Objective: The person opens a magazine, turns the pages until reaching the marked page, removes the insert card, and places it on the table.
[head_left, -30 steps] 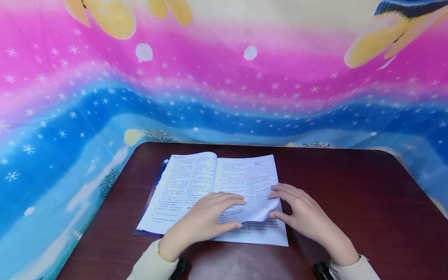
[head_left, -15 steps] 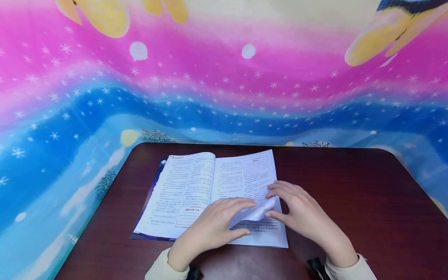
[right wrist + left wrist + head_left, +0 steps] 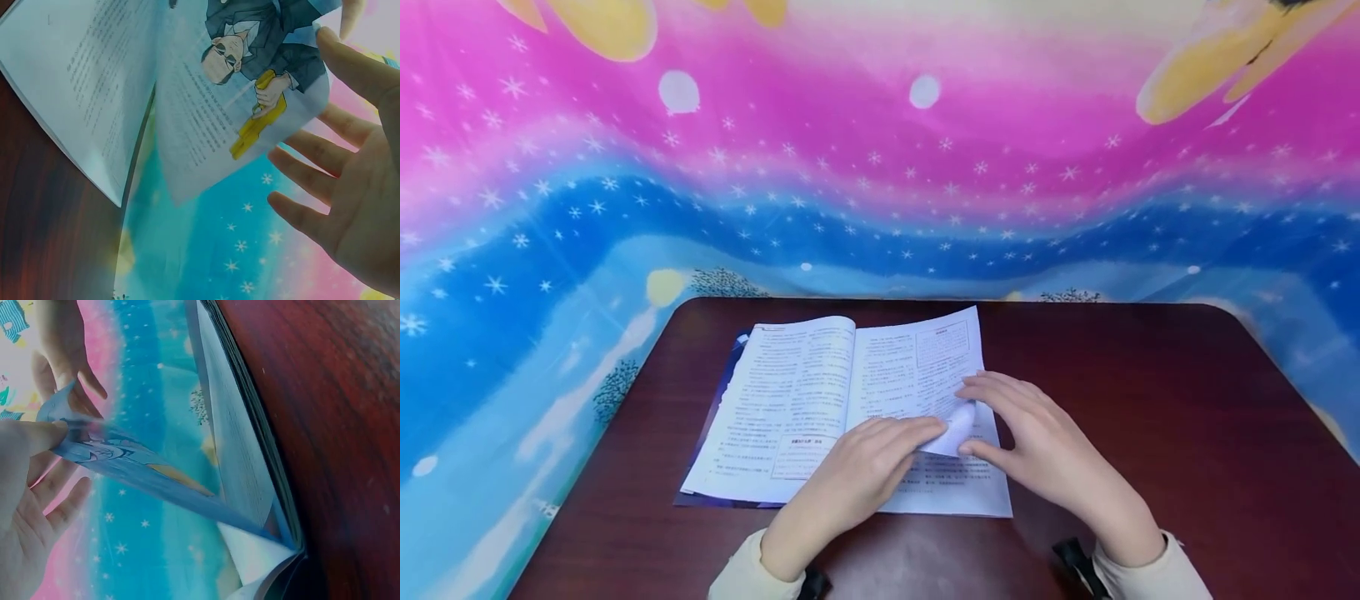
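Observation:
An open magazine (image 3: 797,375) lies on the table, with printed text on both sides of its spine. Its right-hand page (image 3: 895,358) is raised, the near corner bent upward. My left hand (image 3: 868,467) pinches that page at its near edge; in the left wrist view its thumb (image 3: 47,434) lies on the paper with fingers behind. The right hand (image 3: 1037,442) holds the page's outer edge, thumb on one face and fingers behind it. A drawing of a suited figure with a yellow gun (image 3: 259,119) shows on the page's underside in the right wrist view.
The dark red-brown table (image 3: 1150,392) extends to both sides of the magazine. A patterned pink and blue cloth (image 3: 880,167) hangs behind it. A dark blue cover edge (image 3: 726,502) sticks out under the left pages.
My left hand has moved right along the page and its thumb has come up against the paper. The page is lifted higher at its far corner. The right hand has moved slightly left.

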Demonstrator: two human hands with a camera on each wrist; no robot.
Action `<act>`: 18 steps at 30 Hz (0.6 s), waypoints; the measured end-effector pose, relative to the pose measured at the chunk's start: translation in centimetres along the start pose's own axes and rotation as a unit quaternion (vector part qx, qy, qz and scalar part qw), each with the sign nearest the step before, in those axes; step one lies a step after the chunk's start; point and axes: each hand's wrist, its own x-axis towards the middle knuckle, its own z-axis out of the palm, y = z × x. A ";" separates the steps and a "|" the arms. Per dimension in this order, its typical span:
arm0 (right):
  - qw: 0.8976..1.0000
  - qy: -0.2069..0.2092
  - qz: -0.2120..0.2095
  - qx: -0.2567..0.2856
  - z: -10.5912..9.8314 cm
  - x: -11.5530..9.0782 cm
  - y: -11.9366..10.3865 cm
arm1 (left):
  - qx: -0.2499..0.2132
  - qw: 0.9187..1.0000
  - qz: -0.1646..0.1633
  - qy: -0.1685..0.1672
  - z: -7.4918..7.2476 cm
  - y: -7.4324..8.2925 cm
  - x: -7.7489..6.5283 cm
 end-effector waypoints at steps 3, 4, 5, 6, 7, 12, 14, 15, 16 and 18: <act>1.000 0.011 -0.004 0.003 -0.4 0.1 -0.2 | 0.005 1.000 -0.011 -0.002 -0.4 -0.1 -0.1; 1.000 0.016 -0.005 0.003 -0.5 0.1 -0.2 | 0.004 1.000 -0.016 -0.003 -0.5 -0.2 -0.1; 1.000 0.021 -0.007 0.002 -0.6 0.1 -0.2 | 0.004 1.000 -0.022 -0.004 -0.7 -0.3 -0.1; 1.000 0.025 -0.008 0.001 -0.7 0.1 -0.2 | 0.001 1.000 -0.028 -0.004 -0.8 -0.3 -0.2; 1.000 0.030 -0.008 0.001 -0.8 0.1 -0.2 | -0.003 0.999 -0.033 -0.003 -1.0 -0.4 -0.2; 0.999 0.049 0.011 -0.002 -1.1 0.1 -0.3 | -0.014 0.999 -0.047 0.015 -1.9 -0.6 -0.6; 0.999 0.050 0.018 -0.004 -1.0 0.0 -0.3 | -0.010 0.999 -0.046 0.022 -2.1 -0.8 -1.0; 0.999 0.050 0.020 -0.006 -1.0 -0.1 -0.2 | -0.007 0.999 -0.044 0.025 -2.3 -0.8 -1.2; 0.999 0.049 0.019 -0.007 -0.9 -0.1 -0.2 | -0.006 0.999 -0.043 0.029 -2.4 -0.8 -1.4; 0.999 0.046 0.016 -0.009 -0.8 -0.2 0.0 | -0.003 0.998 -0.040 0.042 -2.7 -1.0 -1.7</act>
